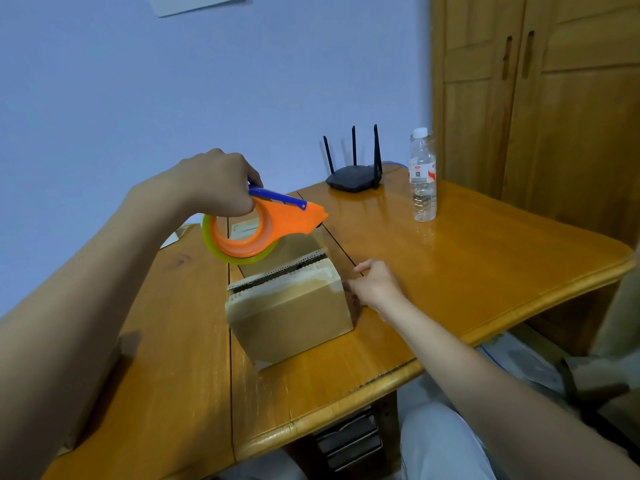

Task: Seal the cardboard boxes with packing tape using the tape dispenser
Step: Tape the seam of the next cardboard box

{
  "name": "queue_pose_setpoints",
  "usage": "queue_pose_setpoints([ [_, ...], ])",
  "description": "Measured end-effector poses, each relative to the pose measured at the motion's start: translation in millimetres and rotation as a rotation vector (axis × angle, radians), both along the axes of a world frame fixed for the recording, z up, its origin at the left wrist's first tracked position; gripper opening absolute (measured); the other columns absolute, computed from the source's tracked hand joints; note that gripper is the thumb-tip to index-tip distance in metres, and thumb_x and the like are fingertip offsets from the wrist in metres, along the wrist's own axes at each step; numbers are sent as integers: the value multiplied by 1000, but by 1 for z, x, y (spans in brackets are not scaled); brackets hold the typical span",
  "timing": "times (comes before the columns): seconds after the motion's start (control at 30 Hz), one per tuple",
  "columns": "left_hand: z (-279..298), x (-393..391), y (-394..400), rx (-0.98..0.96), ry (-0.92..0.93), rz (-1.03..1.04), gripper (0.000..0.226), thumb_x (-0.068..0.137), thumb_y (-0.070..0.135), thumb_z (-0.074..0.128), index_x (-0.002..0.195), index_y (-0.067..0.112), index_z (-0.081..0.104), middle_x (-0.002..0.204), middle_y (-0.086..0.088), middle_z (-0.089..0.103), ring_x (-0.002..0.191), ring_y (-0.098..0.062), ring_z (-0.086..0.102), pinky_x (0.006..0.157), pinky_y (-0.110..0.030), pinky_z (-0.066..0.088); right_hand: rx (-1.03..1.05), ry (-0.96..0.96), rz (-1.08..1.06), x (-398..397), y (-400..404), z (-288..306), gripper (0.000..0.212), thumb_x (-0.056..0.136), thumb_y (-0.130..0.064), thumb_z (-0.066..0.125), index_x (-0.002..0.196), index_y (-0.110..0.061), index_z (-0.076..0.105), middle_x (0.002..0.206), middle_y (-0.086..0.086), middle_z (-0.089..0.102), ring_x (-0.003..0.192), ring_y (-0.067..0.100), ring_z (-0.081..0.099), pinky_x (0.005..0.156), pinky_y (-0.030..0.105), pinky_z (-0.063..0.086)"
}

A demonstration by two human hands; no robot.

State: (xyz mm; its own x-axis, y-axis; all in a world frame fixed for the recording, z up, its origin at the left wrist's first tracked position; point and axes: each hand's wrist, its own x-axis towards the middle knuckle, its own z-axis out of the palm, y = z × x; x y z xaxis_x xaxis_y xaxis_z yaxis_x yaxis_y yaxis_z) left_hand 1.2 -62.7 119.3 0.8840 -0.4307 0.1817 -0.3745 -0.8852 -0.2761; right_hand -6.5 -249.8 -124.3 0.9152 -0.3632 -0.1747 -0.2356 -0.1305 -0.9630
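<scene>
Cardboard is seen in the form of one small box (289, 306) set on a wooden table (450, 271), near the table's front edge and a little toward 7 o'clock of the table's middle. Its top flaps are closed, but a dark slit is left between them, and a pale strip of old tape is visible along the near flap. An orange tape dispenser (268, 226) with a blue lever is held in the air above the far part of the box, at 11 o'clock of the box, apart from its top; a roll of clear yellowish tape (239, 258) is carried on it. The dispenser's grip is wrapped by the curled fingers of the left hand (216, 183). The right hand (375, 284) is placed at 3 o'clock of the box, against its right side near the top corner; its fingers are bent toward the cardboard, though whether anything is pinched cannot be told. At 1 o'clock of the box, far back on the table, a black router (355, 178) with three upright aerials is found, and just beside it, at its 3 o'clock, a clear plastic bottle (422, 174) with a white cap is stood upright. A wooden wardrobe (554, 116) is seen behind the table at 2 o'clock.
</scene>
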Motion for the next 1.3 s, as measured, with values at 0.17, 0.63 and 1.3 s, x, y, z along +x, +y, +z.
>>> queue_pose_setpoints([
  [0.17, 1, 1, -1, -3, 7, 4, 36, 88, 19, 59, 123, 23, 67, 94, 4, 62, 86, -19, 53, 66, -30, 43, -45, -130, -59, -15, -4, 0, 15, 96, -20, 65, 110, -22, 67, 111, 1, 71, 97, 16, 66, 68, 23, 48],
  [0.63, 3, 2, -8, 5, 15, -7, 34, 90, 17, 61, 123, 17, 67, 89, 1, 60, 79, -17, 53, 66, -29, 43, -45, -334, 311, -53, 27, 14, 59, 107, -53, 23, 158, -25, 30, 162, -8, 32, 150, 9, 24, 123, 30, 18],
  [1.3, 5, 2, -2, 6, 17, 2, 33, 88, 18, 59, 119, 21, 69, 90, 2, 65, 76, -16, 53, 66, -30, 43, -17, -86, 252, -44, 20, 10, 87, 97, -72, 22, 137, -1, 51, 139, 26, 51, 128, 47, 48, 109, 63, 38],
])
